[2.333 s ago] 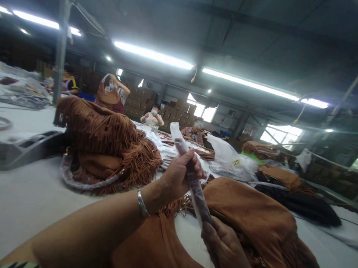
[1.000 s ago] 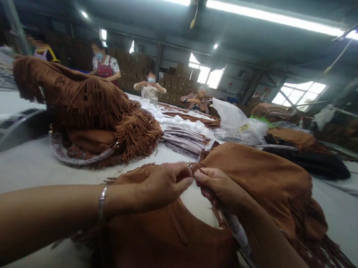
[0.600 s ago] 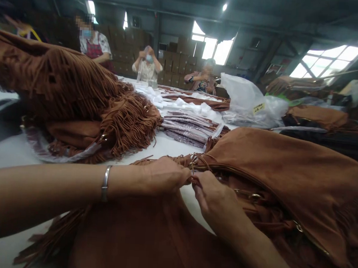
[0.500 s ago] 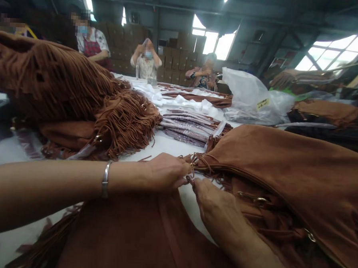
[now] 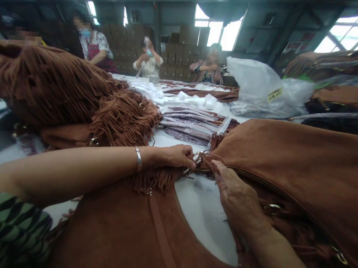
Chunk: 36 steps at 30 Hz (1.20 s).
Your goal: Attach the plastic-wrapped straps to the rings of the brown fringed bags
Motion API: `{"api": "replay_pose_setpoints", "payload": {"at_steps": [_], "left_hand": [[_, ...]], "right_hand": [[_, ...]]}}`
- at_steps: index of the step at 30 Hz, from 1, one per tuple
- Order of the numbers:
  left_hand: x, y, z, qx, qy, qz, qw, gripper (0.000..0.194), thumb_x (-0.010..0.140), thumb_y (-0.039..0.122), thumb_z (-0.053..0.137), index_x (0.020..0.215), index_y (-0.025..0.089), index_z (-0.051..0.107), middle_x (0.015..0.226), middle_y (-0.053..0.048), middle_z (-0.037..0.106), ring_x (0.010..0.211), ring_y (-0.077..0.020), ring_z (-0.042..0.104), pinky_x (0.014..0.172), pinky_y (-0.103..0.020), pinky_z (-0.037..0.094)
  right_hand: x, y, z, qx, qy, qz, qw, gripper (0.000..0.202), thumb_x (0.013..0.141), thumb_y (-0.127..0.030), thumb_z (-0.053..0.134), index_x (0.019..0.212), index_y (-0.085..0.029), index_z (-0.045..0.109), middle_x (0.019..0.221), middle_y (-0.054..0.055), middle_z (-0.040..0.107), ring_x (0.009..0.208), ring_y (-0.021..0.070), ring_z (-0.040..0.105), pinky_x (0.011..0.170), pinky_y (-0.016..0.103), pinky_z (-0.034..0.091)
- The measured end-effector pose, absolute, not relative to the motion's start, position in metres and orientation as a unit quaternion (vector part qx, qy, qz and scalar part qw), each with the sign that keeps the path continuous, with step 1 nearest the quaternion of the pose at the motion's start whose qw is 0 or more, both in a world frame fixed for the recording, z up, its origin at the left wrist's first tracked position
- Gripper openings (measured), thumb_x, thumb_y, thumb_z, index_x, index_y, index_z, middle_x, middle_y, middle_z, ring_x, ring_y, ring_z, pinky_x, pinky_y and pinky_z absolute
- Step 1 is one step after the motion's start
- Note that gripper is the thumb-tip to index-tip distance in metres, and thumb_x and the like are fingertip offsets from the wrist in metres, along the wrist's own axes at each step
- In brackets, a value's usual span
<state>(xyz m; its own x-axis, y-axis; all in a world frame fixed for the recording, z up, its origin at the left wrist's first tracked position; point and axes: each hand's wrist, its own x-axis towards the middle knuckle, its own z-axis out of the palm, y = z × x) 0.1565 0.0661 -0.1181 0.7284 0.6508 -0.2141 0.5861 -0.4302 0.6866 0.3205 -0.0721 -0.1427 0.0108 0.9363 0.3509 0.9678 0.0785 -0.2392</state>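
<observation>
A brown suede handbag (image 5: 298, 156) lies on the right, its narrow strap end pointing toward my hands. My left hand (image 5: 179, 155), with a silver bangle on the wrist, is closed on the metal ring (image 5: 200, 154) at that end. Close beside it, my right hand (image 5: 237, 195) has its fingers pressed together on a brown leather strip (image 5: 209, 161) by the ring; its fingertips are partly hidden. In front of me lies a second brown bag (image 5: 122, 231) with a flat strap and a curved opening. Fringe (image 5: 161, 179) hangs below my left forearm.
Fringed brown bags (image 5: 58, 87) are heaped at the left. Plastic-wrapped straps (image 5: 188, 124) lie mid-table, with a clear plastic bag (image 5: 253, 90) behind them. More bags (image 5: 343, 98) are piled at the right. Several people work across the table, before stacked cartons (image 5: 180, 50).
Both hands have moved slightly up and to the right in view. My right fingertips have shifted from a small dark end below the ring to the leather strip beside it.
</observation>
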Motion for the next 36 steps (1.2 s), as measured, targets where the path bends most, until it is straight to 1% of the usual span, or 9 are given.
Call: {"api": "replay_pose_setpoints", "payload": {"at_steps": [3,7,10,13,15,20,25,29,36], "left_hand": [[0.145,0.040,-0.101,0.852,0.324,0.086,0.403,0.025,0.075,0.032,0.060,0.087,0.017,0.045,0.068,0.007,0.041,0.060,-0.0073,0.038,0.053,-0.018,0.032],[0.131,-0.003,-0.077,0.875,0.220,0.146,0.406,0.021,0.080,0.027,0.057,0.096,0.017,0.050,0.073,0.005,0.044,0.066,-0.0081,0.041,0.061,-0.019,0.036],[0.124,-0.028,-0.070,0.908,0.206,0.180,0.319,0.021,0.085,0.024,0.052,0.105,0.018,0.056,0.089,0.001,0.055,0.081,-0.0115,0.049,0.075,-0.023,0.039],[0.121,-0.042,-0.075,0.928,0.230,0.188,0.223,0.024,0.087,0.026,0.050,0.109,0.019,0.057,0.093,-0.003,0.059,0.085,-0.0152,0.052,0.078,-0.027,0.040],[0.122,-0.046,-0.083,0.935,0.238,0.210,0.159,0.023,0.085,0.026,0.052,0.104,0.017,0.059,0.091,-0.004,0.059,0.084,-0.0171,0.052,0.077,-0.029,0.040],[0.126,-0.045,-0.101,0.921,0.237,0.295,0.087,0.025,0.072,0.025,0.067,0.093,0.014,0.060,0.083,-0.004,0.060,0.079,-0.0178,0.050,0.074,-0.030,0.037],[0.124,-0.037,-0.107,0.907,0.243,0.330,0.099,0.031,0.076,0.042,0.067,0.092,0.016,0.063,0.078,-0.003,0.056,0.075,-0.0160,0.049,0.070,-0.028,0.037],[0.116,-0.033,-0.114,0.926,0.203,0.302,0.102,0.049,0.080,0.059,0.056,0.100,0.015,0.063,0.085,-0.007,0.056,0.080,-0.0184,0.049,0.072,-0.030,0.040],[0.096,-0.019,-0.122,0.962,0.103,0.220,0.125,0.043,0.091,0.045,0.046,0.119,0.014,0.055,0.100,-0.011,0.056,0.091,-0.0196,0.052,0.080,-0.031,0.044]], "right_hand": [[0.328,-0.066,-0.140,-0.707,-0.672,0.034,0.218,0.045,0.094,-0.022,0.030,0.135,-0.018,0.047,0.118,0.015,0.062,0.088,0.0271,0.064,0.075,0.039,0.046],[0.332,-0.063,-0.137,-0.724,-0.630,0.098,0.264,0.035,0.089,-0.023,0.040,0.115,-0.018,0.063,0.091,0.013,0.066,0.070,0.0252,0.061,0.067,0.039,0.043],[0.331,-0.071,-0.126,-0.689,-0.627,0.136,0.336,0.031,0.091,-0.032,0.039,0.099,-0.015,0.064,0.073,0.006,0.061,0.065,0.0191,0.056,0.063,0.031,0.043],[0.326,-0.091,-0.105,-0.648,-0.610,0.198,0.411,0.044,0.093,-0.048,0.032,0.105,-0.015,0.058,0.060,-0.003,0.046,0.046,0.0117,0.041,0.045,0.024,0.035],[0.320,-0.104,-0.091,-0.601,-0.581,0.284,0.470,0.045,0.089,-0.055,0.039,0.106,-0.017,0.057,0.055,-0.007,0.037,0.039,0.0090,0.029,0.038,0.022,0.026],[0.301,-0.115,-0.082,-0.528,-0.582,0.361,0.502,0.025,0.079,-0.042,0.065,0.082,-0.017,0.062,0.069,0.000,0.055,0.061,0.0123,0.048,0.055,0.022,0.038],[0.297,-0.106,-0.097,-0.546,-0.550,0.402,0.488,0.025,0.078,-0.041,0.064,0.087,-0.017,0.062,0.064,-0.002,0.051,0.051,0.0098,0.039,0.046,0.022,0.032],[0.299,-0.097,-0.111,-0.546,-0.550,0.449,0.445,0.029,0.072,-0.042,0.069,0.088,-0.018,0.064,0.077,0.003,0.060,0.069,0.0164,0.052,0.068,0.029,0.046],[0.295,-0.089,-0.130,-0.583,-0.530,0.472,0.396,0.032,0.068,-0.045,0.072,0.084,-0.018,0.065,0.081,0.004,0.065,0.073,0.0189,0.058,0.074,0.032,0.047]]}}
